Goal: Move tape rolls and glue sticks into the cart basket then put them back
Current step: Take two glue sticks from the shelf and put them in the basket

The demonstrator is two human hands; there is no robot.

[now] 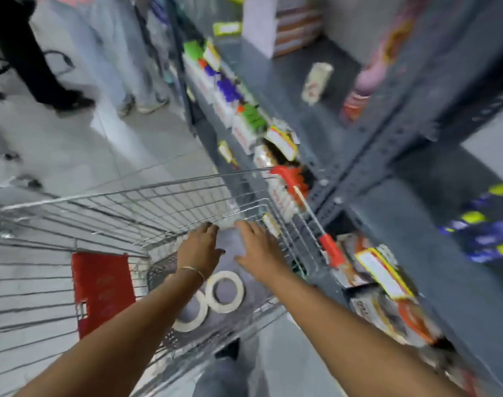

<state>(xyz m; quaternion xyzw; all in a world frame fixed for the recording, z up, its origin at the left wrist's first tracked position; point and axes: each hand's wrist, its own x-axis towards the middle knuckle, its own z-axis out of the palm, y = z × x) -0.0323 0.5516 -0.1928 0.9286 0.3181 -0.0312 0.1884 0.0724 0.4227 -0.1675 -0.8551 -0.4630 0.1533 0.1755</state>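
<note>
Two white tape rolls lie flat on the floor of the wire cart basket (124,207): one roll (225,291) in full view, the other roll (191,318) partly hidden under my left forearm. My left hand (200,247) and my right hand (258,247) both reach down into the basket, just beyond the rolls, fingers spread and holding nothing. Coloured glue sticks (230,90) stand in boxes along the grey shelf to the right. The picture is blurred by motion.
The cart's red-ended handle (310,210) lies against the grey metal shelving (367,156). A red flap (102,290) hangs on the cart's left part. Boxed goods and price tags line the shelf edge. Two people's legs (43,67) stand on the tiled floor at the far left.
</note>
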